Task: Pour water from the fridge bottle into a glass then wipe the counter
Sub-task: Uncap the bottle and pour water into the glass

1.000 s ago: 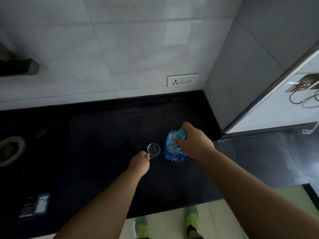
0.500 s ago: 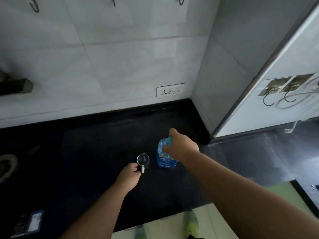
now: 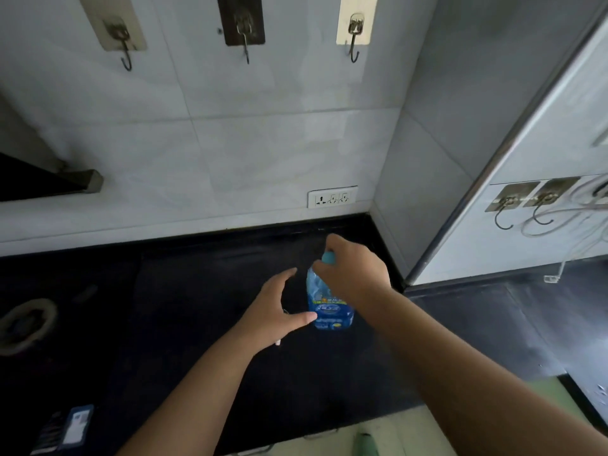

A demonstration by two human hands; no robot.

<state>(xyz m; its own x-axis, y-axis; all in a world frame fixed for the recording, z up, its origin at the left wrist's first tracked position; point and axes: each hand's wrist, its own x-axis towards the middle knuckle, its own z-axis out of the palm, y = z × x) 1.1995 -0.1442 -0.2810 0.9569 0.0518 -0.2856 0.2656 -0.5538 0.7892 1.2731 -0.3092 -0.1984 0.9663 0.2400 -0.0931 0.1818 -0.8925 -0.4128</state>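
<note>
Upright on the black stone desk (image 3: 197, 324) stood the blue-labelled clear plastic bottle (image 3: 329, 307); right hand (image 3: 355, 274) gripped its teal cap (image 3: 328, 257), left hand (image 3: 273, 311) spread beside it, thumb touching.

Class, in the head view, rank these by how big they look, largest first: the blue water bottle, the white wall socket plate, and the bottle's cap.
1. blue water bottle
2. white wall socket plate, nearly as long as the bottle but thinner, and farther away
3. cap, partly covered by the right hand
</note>
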